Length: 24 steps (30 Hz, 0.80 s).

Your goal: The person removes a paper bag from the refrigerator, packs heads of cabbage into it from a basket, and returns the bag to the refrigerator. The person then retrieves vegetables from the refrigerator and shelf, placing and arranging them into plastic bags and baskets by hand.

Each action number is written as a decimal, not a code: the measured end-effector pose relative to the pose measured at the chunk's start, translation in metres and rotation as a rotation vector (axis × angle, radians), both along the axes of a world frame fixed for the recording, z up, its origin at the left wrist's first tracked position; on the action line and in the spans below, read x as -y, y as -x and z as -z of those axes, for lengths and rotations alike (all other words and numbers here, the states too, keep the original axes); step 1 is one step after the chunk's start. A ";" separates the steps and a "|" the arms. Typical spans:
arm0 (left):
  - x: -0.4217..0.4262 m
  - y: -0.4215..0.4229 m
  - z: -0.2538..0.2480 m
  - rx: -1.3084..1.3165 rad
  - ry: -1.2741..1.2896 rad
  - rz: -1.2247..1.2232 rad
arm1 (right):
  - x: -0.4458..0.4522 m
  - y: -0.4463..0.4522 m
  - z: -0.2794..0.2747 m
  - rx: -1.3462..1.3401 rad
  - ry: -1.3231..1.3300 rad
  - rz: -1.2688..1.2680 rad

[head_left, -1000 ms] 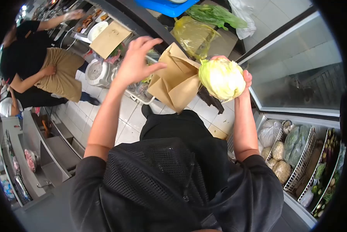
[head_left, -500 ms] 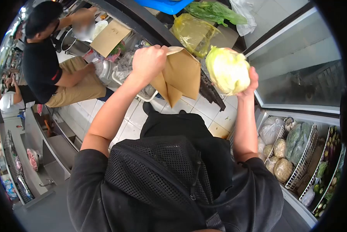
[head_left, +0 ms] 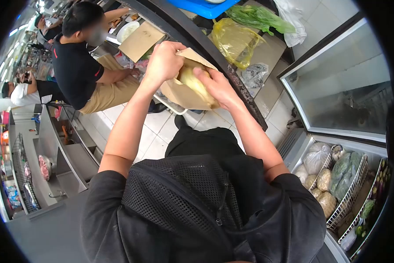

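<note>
My left hand (head_left: 165, 62) is closed on the upper edge of a brown paper bag (head_left: 181, 97) and holds its mouth apart. Inside that mouth sits a pale yellow-green head of cabbage (head_left: 189, 79), partly hidden by the paper. My right hand (head_left: 219, 87) lies against the cabbage from the right, thumb on its near side; its other fingers are mostly hidden. A flat piece of brown cardboard (head_left: 140, 41) is just beyond my left hand.
A yellow plastic bag (head_left: 236, 41), leafy greens (head_left: 260, 18) and a blue tray (head_left: 201, 8) lie ahead. A glass door (head_left: 337, 83) stands ajar at right, above white baskets (head_left: 349, 193) of vegetables. A person in black (head_left: 76, 65) works at left. A dark metal edge (head_left: 245, 94) runs close by.
My right hand has brought the cabbage leftward from beside the paper bag into its mouth. My left hand still grips the bag. The view has shifted, and the person at left appears farther right.
</note>
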State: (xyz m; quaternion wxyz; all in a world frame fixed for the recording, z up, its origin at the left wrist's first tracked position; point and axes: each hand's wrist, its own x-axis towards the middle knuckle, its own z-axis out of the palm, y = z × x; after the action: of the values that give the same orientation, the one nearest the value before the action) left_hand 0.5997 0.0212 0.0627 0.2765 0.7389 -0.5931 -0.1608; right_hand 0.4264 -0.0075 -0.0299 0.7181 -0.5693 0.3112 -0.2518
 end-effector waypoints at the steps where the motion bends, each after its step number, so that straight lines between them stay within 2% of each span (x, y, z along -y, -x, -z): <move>1: -0.002 0.001 0.001 0.024 0.014 0.007 | 0.003 -0.009 0.005 -0.047 0.090 0.065; 3: -0.007 -0.002 -0.002 0.100 0.061 0.002 | 0.013 -0.014 0.003 -0.092 0.188 0.125; 5: -0.017 -0.014 -0.005 0.183 0.170 -0.023 | 0.023 -0.005 -0.007 -0.251 0.366 0.014; 9: -0.039 -0.036 -0.005 0.205 0.196 -0.051 | 0.026 0.026 -0.042 -0.427 0.568 -0.419; 11: -0.051 -0.048 0.003 0.250 0.271 -0.048 | 0.009 0.036 -0.028 -0.491 1.045 -0.333; 13: -0.063 -0.051 0.009 0.167 0.267 -0.210 | -0.001 0.030 -0.013 -0.510 1.117 -0.335; 15: -0.077 -0.050 0.009 0.166 0.211 -0.252 | -0.004 0.017 0.001 -0.694 1.331 -0.494; 17: -0.093 -0.052 0.013 0.339 0.439 -0.271 | -0.020 0.019 -0.006 -0.639 1.406 -0.452; 18: -0.100 -0.056 0.018 0.368 0.484 -0.315 | -0.027 0.018 -0.007 -0.499 1.454 -0.367; 19: -0.107 -0.064 0.028 0.369 0.470 -0.332 | -0.031 0.016 -0.006 -0.357 1.494 -0.281; 22: -0.133 -0.076 0.059 0.547 0.233 -0.323 | -0.034 0.009 0.011 -0.364 1.540 -0.362; 23: -0.138 -0.079 0.064 0.547 0.240 -0.329 | -0.031 0.005 0.011 -0.407 1.611 -0.412; 24: -0.144 -0.074 0.060 0.469 0.315 -0.370 | -0.036 0.005 -0.004 -0.350 1.577 -0.352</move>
State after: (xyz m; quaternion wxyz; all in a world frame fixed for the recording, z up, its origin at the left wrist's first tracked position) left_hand 0.6733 0.1654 0.0031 0.2680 0.7990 -0.5141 0.1599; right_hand 0.4219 0.0280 -0.0263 0.0779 -0.9775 0.0566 -0.1877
